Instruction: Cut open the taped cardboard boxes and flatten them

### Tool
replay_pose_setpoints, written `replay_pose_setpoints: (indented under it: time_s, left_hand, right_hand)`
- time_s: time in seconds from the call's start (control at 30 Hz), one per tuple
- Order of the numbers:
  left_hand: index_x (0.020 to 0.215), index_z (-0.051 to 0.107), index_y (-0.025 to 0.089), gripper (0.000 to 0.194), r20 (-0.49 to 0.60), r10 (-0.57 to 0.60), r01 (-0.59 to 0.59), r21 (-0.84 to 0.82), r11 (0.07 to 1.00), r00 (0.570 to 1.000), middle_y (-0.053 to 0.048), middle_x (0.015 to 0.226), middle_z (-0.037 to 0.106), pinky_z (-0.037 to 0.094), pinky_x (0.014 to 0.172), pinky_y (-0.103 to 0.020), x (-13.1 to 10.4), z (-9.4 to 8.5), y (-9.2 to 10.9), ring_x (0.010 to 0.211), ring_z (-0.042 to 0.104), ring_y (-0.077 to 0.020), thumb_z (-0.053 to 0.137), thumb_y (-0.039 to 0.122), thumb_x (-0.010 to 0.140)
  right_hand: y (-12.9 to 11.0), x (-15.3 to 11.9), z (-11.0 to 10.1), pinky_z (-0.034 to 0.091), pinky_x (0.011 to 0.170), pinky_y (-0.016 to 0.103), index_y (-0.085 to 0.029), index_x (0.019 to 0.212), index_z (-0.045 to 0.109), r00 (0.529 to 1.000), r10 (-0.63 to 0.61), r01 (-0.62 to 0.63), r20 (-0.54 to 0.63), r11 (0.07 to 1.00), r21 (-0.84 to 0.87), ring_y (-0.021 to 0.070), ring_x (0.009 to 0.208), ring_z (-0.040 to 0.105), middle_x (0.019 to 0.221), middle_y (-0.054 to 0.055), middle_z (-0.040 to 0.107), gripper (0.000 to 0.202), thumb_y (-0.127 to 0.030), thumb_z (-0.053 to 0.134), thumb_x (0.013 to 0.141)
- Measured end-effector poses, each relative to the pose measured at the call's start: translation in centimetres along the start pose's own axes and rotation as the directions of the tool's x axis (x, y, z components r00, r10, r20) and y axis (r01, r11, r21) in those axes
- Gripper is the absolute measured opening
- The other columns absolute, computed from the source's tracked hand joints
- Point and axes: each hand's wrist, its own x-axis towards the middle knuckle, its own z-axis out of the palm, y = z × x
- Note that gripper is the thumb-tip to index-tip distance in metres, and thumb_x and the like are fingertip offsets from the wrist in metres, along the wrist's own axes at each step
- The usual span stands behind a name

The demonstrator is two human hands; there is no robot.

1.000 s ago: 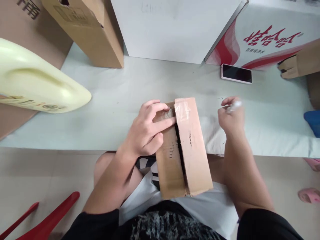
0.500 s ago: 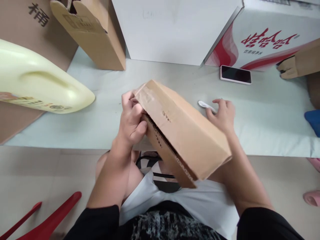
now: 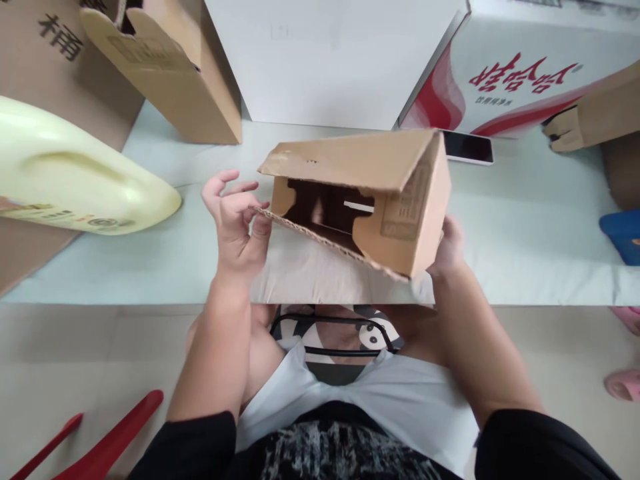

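Observation:
A small cardboard box hangs tilted over the table in front of me, its open mouth turned toward me and its long flaps parted. My left hand pinches the left end of the lower flap between thumb and index finger; its other fingers are raised. At the box's right end, my right hand grips it from the side and behind, with the fingertips hidden. Inside looks dark, with a thin white strip showing; whether it is a slot or an object I cannot tell.
A yellow-green bottle lies at the left, near a tall cardboard carton. Behind stand a white box and a red-and-white carton. A phone lies partly behind the small box. A blue item is at far right.
The box has turned and risen so that its open mouth faces me. My right hand has moved from the white item on the table to the box's right end. That white item is now out of sight.

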Motion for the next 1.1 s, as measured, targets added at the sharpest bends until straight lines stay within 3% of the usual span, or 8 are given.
replay_pose_setpoints:
  time_s: [0.1,0.3,0.53,0.63,0.73,0.87,1.0,1.1]
  left_hand:
    - [0.112,0.057,0.036,0.026,-0.045,-0.004,-0.001,-0.095,0.995,0.999,-0.005,0.147,0.04,0.067,0.091,-0.049,0.1,0.1,0.3,0.128,0.064,-0.0275,0.058,0.059,0.102]
    - [0.112,0.056,0.035,0.017,-0.105,0.088,-0.094,-0.053,0.994,0.991,-0.002,0.144,0.044,0.056,0.116,-0.059,0.3,0.3,0.4,0.128,0.063,-0.0236,0.063,0.048,0.103]
    - [0.109,0.054,0.031,0.021,-0.14,0.157,-0.157,0.011,0.988,0.978,0.0,0.141,0.044,0.058,0.114,-0.06,0.8,-0.1,0.4,0.126,0.061,-0.0206,0.062,0.05,0.104]
    - [0.107,0.054,0.029,0.026,-0.136,0.159,-0.155,0.034,0.987,0.978,0.001,0.139,0.041,0.063,0.107,-0.058,0.7,-0.2,0.4,0.126,0.06,-0.0199,0.06,0.054,0.105]
    - [0.11,0.058,0.031,0.026,-0.066,0.125,-0.122,0.047,0.991,0.99,-0.002,0.143,0.037,0.068,0.095,-0.051,0.6,-0.3,0.2,0.126,0.061,-0.0237,0.058,0.056,0.104]
    - [0.112,0.067,0.032,0.025,-0.044,0.221,-0.214,0.138,0.967,0.974,-0.009,0.138,0.04,0.061,0.104,-0.058,0.8,-0.3,-0.1,0.129,0.056,-0.0295,0.06,0.055,0.102]
    - [0.108,0.069,0.032,0.024,-0.044,0.309,-0.292,0.22,0.931,0.95,-0.009,0.133,0.043,0.061,0.099,-0.051,1.2,-0.3,0.0,0.121,0.057,-0.0257,0.057,0.052,0.105]
    - [0.108,0.071,0.033,0.031,-0.031,0.261,-0.242,0.284,0.928,0.965,-0.01,0.135,0.045,0.061,0.098,-0.052,1.1,-0.2,0.1,0.117,0.06,-0.0263,0.055,0.059,0.104]
  right_hand:
    - [-0.9,-0.4,0.7,0.061,0.097,0.059,-0.032,0.101,0.069,0.999,0.045,-0.047,0.02,0.994,0.101,0.0369,0.114,0.074,0.101,0.006,0.078,0.05,-0.074,0.062,0.075]
    - [-1.1,-0.8,0.5,0.061,0.095,0.06,-0.029,0.091,0.068,0.999,0.037,-0.035,-0.017,0.993,0.11,0.0398,0.111,0.074,0.103,0.009,0.079,0.055,-0.075,0.073,0.062]
    - [-0.8,-0.8,0.4,0.061,0.083,0.052,-0.03,0.085,0.069,0.998,0.013,-0.011,-0.053,0.999,0.043,0.0334,0.092,0.074,0.088,0.005,0.075,0.05,-0.074,0.074,0.064]
    - [-1.2,-0.7,0.6,0.061,0.087,0.054,-0.031,0.09,0.07,0.998,-0.024,0.027,-0.053,0.998,0.06,0.0343,0.098,0.074,0.093,0.004,0.076,0.042,-0.067,0.069,0.068]
    - [-1.6,-0.7,0.7,0.059,0.096,0.058,-0.036,0.104,0.071,0.997,-0.073,0.074,-0.012,0.987,0.144,0.0338,0.109,0.073,0.106,0.002,0.077,0.041,-0.059,0.063,0.071]
    - [-1.6,-0.7,0.3,0.061,0.095,0.058,-0.035,0.1,0.072,0.998,-0.041,0.027,0.052,0.965,0.262,0.0336,0.106,0.076,0.095,0.003,0.078,0.05,-0.074,0.061,0.071]
    - [-1.3,-1.0,0.5,0.063,0.096,0.056,-0.031,0.098,0.073,0.989,0.054,-0.07,0.139,0.991,0.111,0.0342,0.102,0.078,0.099,0.005,0.081,0.067,-0.085,0.077,0.058]
    - [-1.0,-1.2,1.0,0.062,0.1,0.055,-0.029,0.096,0.074,0.981,0.049,-0.058,0.186,0.998,0.041,0.034,0.107,0.077,0.106,0.007,0.082,0.072,-0.082,0.087,0.05]
